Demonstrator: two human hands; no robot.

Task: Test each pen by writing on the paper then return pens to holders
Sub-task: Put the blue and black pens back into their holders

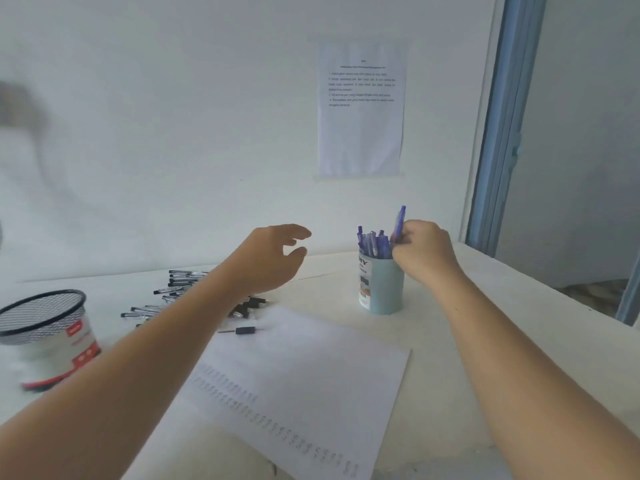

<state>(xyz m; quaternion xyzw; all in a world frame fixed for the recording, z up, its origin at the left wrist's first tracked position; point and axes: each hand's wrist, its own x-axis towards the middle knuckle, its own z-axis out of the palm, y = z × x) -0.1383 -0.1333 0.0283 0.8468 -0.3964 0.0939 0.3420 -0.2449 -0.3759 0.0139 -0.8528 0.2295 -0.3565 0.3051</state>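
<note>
The black mesh holder (52, 327) stands at the left edge of the bench (485, 289). Black pens (180, 282) lie loose beside it. The left hand (273, 258) hovers above them, fingers relaxed and spread, holding nothing. The paper (311, 368) lies in front, marked with rows of test strokes; a short black pen part (245, 330) rests at its far edge. The blue cup (384, 285) holds blue pens (370, 242). The right hand (424, 252) pinches one blue pen (400, 221) upright above the cup rim
</note>
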